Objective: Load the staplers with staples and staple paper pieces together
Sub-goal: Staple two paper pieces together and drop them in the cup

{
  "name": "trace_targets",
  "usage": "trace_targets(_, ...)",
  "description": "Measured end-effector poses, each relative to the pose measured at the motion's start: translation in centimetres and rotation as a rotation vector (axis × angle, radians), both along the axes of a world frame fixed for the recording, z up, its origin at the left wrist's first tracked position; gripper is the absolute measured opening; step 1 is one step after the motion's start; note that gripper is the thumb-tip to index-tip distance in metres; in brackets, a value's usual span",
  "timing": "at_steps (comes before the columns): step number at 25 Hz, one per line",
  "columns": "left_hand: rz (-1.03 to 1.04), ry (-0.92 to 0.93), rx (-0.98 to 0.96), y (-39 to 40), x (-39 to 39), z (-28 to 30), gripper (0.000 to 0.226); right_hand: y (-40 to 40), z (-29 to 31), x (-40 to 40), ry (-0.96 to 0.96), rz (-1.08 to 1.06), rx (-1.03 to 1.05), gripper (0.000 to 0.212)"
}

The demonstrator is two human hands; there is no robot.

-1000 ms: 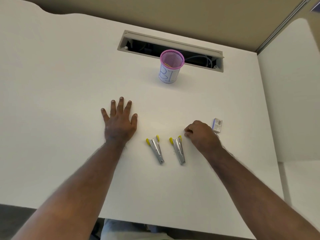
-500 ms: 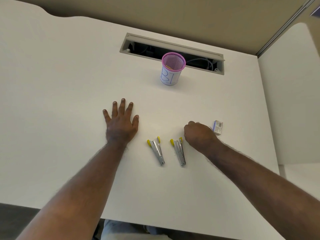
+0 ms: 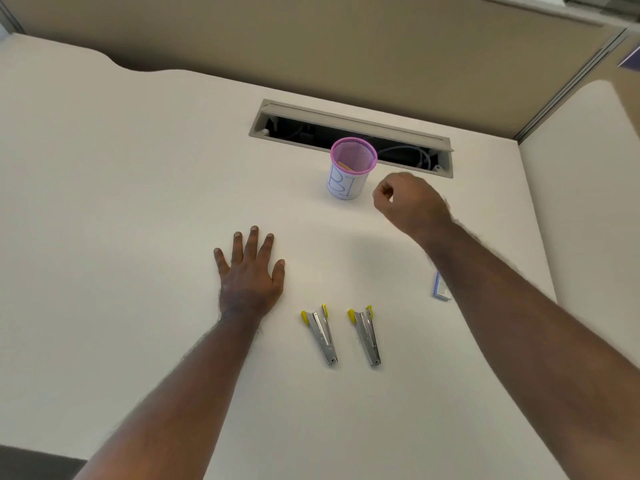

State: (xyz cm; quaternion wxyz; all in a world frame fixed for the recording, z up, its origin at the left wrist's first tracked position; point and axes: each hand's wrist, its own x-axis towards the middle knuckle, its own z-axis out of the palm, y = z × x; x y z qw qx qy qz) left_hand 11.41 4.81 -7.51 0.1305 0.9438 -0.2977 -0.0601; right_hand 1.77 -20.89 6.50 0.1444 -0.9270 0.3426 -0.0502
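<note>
The staplers lay side by side on the white desk (image 3: 104,202), near its front edge: the left stapler (image 3: 320,334) and the right stapler (image 3: 365,336) were just apart, roughly parallel, each with its yellow-tipped end pointing away from you and its metal tail toward you. Neither of your hands touched them. Your left hand (image 3: 251,271) rested flat on the desk just to the left of the staplers, palm down, fingers straight and spread. Your right hand (image 3: 407,202) was raised above the desk beside the pink mesh cup (image 3: 351,169), fingers curled in toward the thumb; I cannot tell whether they pinched anything. The cup stood upright in front of the cable slot (image 3: 349,136), with a white paper label round its lower part. A small staple box (image 3: 440,289) lay on the desk to the right of the staplers, partly hidden by your right forearm.
</note>
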Motion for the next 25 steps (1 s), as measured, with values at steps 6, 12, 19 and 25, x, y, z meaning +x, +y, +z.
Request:
trace_targets(6, 0.007, -0.001, 0.01, 0.0, 0.1, 0.1, 0.06, -2.7, 2.3, 8.2, 0.084, -0.058, -0.057, 0.027)
trace_targets(12, 0.016, 0.007, 0.014, -0.1, 0.2, 0.1, 0.059, -3.0, 1.5, 9.4, 0.088, -0.094, 0.004, 0.027)
trace_targets(19, 0.019, 0.003, 0.013, -0.2, -0.1, 0.3, 0.059, -3.9, 2.0, 7.9, 0.011, -0.045, 0.029, 0.015)
trace_targets(25, 0.013, 0.002, -0.002, -0.1, 0.1, 0.4, 0.058, -2.0, 2.8, 7.4, -0.097, -0.034, 0.088, 0.019)
